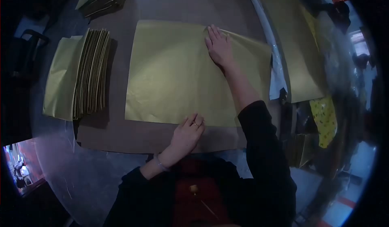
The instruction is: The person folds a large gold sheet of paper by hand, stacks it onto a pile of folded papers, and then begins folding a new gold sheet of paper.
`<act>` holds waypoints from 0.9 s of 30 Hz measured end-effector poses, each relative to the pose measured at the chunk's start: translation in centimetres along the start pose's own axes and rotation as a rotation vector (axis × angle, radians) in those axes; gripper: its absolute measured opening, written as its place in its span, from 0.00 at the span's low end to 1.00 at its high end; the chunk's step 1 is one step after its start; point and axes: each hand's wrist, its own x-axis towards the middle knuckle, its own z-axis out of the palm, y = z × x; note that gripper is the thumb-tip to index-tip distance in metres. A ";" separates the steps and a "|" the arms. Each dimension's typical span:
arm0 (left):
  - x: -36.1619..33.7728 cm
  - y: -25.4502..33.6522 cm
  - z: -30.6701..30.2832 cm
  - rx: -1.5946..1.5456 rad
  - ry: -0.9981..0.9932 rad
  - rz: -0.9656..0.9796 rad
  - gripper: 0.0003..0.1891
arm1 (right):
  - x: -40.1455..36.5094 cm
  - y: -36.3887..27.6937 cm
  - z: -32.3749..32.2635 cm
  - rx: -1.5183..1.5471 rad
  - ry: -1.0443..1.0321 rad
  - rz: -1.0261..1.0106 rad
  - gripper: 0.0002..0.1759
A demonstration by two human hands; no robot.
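A large gold paper sheet (166, 68) lies spread on the brown work surface, its right part slightly raised and a faint fold line down its middle. My right hand (220, 48) lies on the sheet by its far edge, fingers stretched out and pressing down. At the near edge is my left hand (188, 134), wearing a ring and a bracelet. Its fingers are bent together over the paper's edge; the thumb is mostly hidden.
To the left stands a stack of folded gold sheets (91, 75), with another stack (107, 0) behind it. Gold sheets (302, 56) lie on the right beside a white plastic strip (275, 71). Yellow patterned wrapping (325, 119) hangs at the right edge.
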 end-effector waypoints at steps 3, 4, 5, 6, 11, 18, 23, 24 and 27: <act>0.7 0.2 -1.0 -0.072 0.005 -0.010 0.07 | 0.2 -0.1 0.2 -0.009 -0.014 0.030 0.31; 1.3 0.2 -1.5 -0.071 0.002 -0.005 0.07 | 0.0 0.1 0.1 -0.013 -0.001 0.019 0.31; 2.4 -0.2 -2.3 -0.146 -0.209 -0.067 0.08 | -0.1 0.0 0.1 -0.018 0.012 0.005 0.31; 4.1 -0.6 -3.4 -0.220 -0.418 -0.132 0.10 | -0.2 0.0 0.3 -0.016 0.013 0.006 0.31; 15.0 -8.7 2.6 -0.022 0.041 -0.129 0.23 | -0.2 -0.4 -0.6 -0.045 -0.025 0.018 0.30; 22.9 -15.1 6.4 -0.082 0.057 -0.141 0.25 | 0.1 -0.4 -0.6 -0.019 -0.027 0.034 0.29; 21.7 -16.0 5.5 0.181 0.117 -0.231 0.29 | -0.2 0.4 0.2 -0.143 0.010 0.002 0.29; 21.7 -16.2 5.3 0.190 0.100 -0.246 0.30 | -0.4 0.8 0.1 -0.098 0.037 0.023 0.29; 21.5 -16.2 4.8 0.198 0.091 -0.269 0.31 | -0.9 2.5 -0.7 -0.019 0.054 0.079 0.30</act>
